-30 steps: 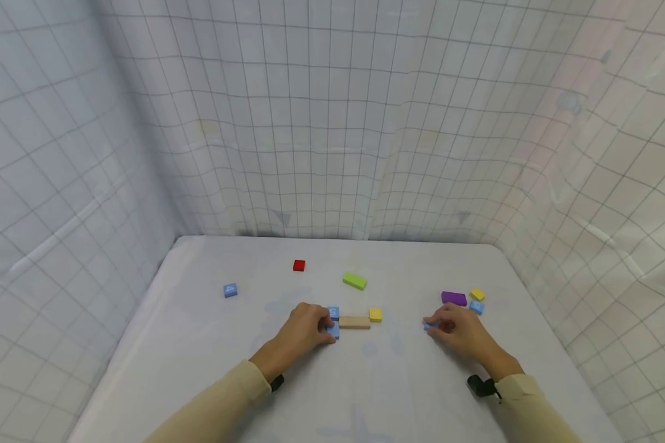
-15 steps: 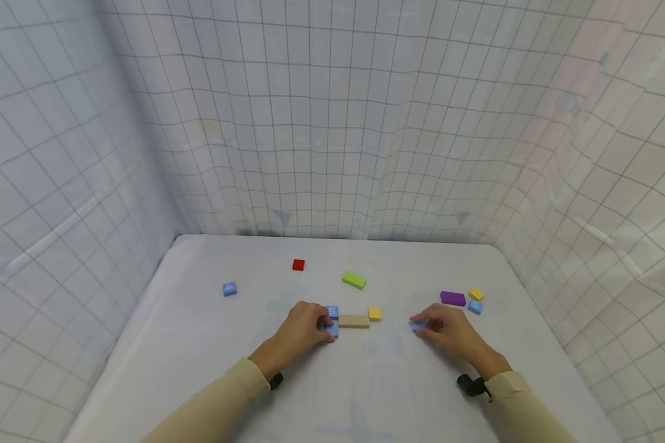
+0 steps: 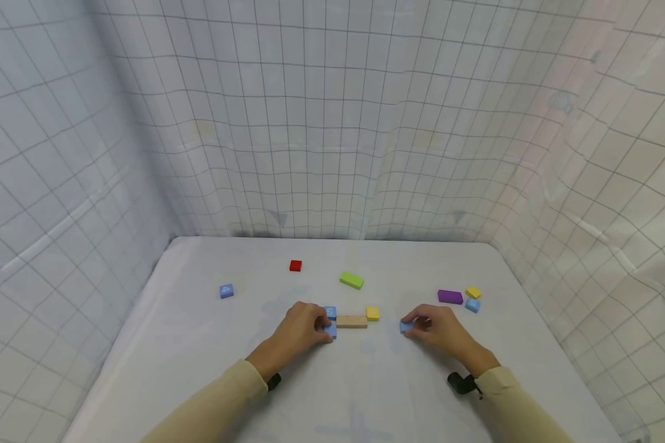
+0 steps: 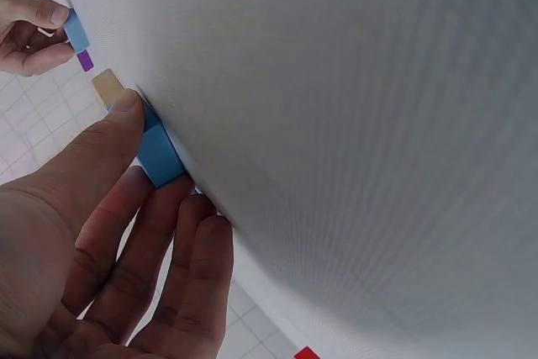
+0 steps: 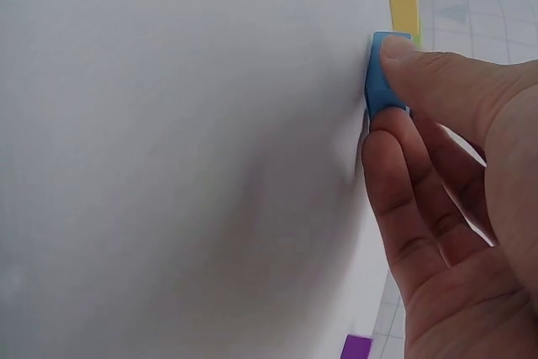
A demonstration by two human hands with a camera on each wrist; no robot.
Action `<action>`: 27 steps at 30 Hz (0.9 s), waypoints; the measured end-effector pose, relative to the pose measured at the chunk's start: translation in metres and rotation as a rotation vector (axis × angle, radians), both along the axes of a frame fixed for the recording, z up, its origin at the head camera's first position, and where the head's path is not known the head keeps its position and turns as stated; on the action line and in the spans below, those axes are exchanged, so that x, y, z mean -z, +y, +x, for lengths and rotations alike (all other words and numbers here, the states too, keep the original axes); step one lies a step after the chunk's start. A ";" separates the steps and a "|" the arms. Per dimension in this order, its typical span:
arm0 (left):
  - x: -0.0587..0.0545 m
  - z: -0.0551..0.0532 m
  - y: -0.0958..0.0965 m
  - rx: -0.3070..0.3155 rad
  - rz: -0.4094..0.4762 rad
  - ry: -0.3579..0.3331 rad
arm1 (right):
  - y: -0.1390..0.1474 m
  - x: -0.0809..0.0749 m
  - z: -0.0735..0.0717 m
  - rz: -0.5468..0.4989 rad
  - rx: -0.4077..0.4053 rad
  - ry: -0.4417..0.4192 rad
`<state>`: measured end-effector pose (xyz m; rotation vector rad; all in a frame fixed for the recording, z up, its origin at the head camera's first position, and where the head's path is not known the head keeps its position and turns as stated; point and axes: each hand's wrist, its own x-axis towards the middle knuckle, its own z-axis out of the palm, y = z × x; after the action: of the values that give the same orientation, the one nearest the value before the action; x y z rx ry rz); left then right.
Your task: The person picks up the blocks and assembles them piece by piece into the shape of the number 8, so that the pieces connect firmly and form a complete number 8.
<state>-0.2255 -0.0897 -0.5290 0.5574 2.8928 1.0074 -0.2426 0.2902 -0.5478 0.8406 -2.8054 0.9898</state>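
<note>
My left hand [image 3: 299, 326] pinches a small blue block [image 4: 160, 155] between thumb and fingers, low on the white table. Just behind that block is another blue block [image 3: 330, 312] with a white numeral, partly covered by my fingertips. A natural wood block [image 3: 351, 322] lies against the right side of this pair, and a yellow block [image 3: 372, 314] sits at its far right corner. To the right, my right hand [image 3: 440, 329] holds a third blue block [image 5: 382, 73] by thumb and fingertips, close over the table. A gap separates it from the yellow block.
Farther back lie a red block [image 3: 295, 266] and a lime green block [image 3: 351, 280]. A blue numbered block [image 3: 226, 291] is off to the left. Behind my right hand sit a purple block [image 3: 450, 297], a yellow block [image 3: 473, 292] and a blue block [image 3: 473, 305]. Gridded white curtains [image 3: 332, 123] surround the table.
My right hand has slid left with its blue block, bringing it nearer the wood and yellow blocks. My left hand keeps its place on its block.
</note>
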 end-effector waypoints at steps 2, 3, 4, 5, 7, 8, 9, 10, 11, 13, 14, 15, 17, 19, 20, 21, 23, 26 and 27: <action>0.000 0.000 -0.001 0.000 -0.002 0.006 | -0.002 0.001 -0.001 -0.003 -0.011 -0.006; 0.000 0.000 -0.001 0.000 -0.003 0.010 | -0.003 0.001 -0.002 -0.005 -0.018 -0.009; 0.000 0.000 -0.001 0.001 -0.005 0.013 | -0.004 0.001 -0.003 -0.011 -0.024 -0.017; 0.000 0.000 -0.001 0.003 -0.007 0.016 | -0.006 0.001 -0.003 -0.017 -0.032 -0.021; 0.000 0.000 -0.001 0.005 -0.009 0.019 | -0.008 0.002 -0.003 -0.021 -0.042 -0.024; 0.000 -0.001 -0.001 0.006 -0.009 0.018 | -0.009 0.001 -0.003 -0.023 -0.048 -0.020; 0.001 -0.001 -0.001 0.007 -0.009 0.018 | -0.011 0.001 -0.003 -0.026 -0.055 -0.016; 0.001 -0.001 -0.001 0.008 -0.007 0.017 | -0.012 0.001 -0.003 -0.030 -0.060 -0.013; 0.001 -0.001 -0.001 0.008 -0.007 0.016 | -0.014 0.000 -0.002 -0.033 -0.065 -0.010; 0.001 -0.001 -0.001 0.006 -0.006 0.015 | -0.018 -0.001 -0.002 -0.032 -0.074 -0.005; 0.001 -0.001 -0.001 0.006 -0.007 0.015 | -0.019 -0.001 -0.001 -0.030 -0.079 -0.003; 0.001 -0.001 -0.001 0.005 -0.007 0.017 | -0.021 -0.001 -0.001 -0.025 -0.080 -0.005; 0.000 -0.001 -0.001 0.004 -0.010 0.016 | -0.023 -0.002 -0.001 -0.011 -0.079 -0.009; 0.000 0.000 -0.001 0.004 -0.008 0.017 | -0.025 -0.002 -0.001 0.001 -0.079 -0.016; 0.000 0.000 -0.001 0.004 -0.006 0.016 | -0.026 -0.002 -0.001 0.005 -0.076 -0.023; -0.001 0.000 -0.001 0.004 -0.004 0.017 | -0.027 -0.002 -0.002 0.007 -0.074 -0.027; -0.001 -0.001 -0.001 0.004 -0.002 0.019 | -0.029 -0.002 -0.002 0.011 -0.067 -0.040; -0.001 -0.001 -0.001 0.005 -0.002 0.020 | -0.032 -0.002 -0.002 0.009 -0.064 -0.050; 0.000 -0.001 -0.001 0.005 -0.004 0.020 | -0.034 -0.002 -0.002 0.008 -0.066 -0.046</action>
<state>-0.2266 -0.0905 -0.5285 0.5777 2.9086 1.0014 -0.2444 0.2566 -0.5458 0.9290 -2.8392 1.0201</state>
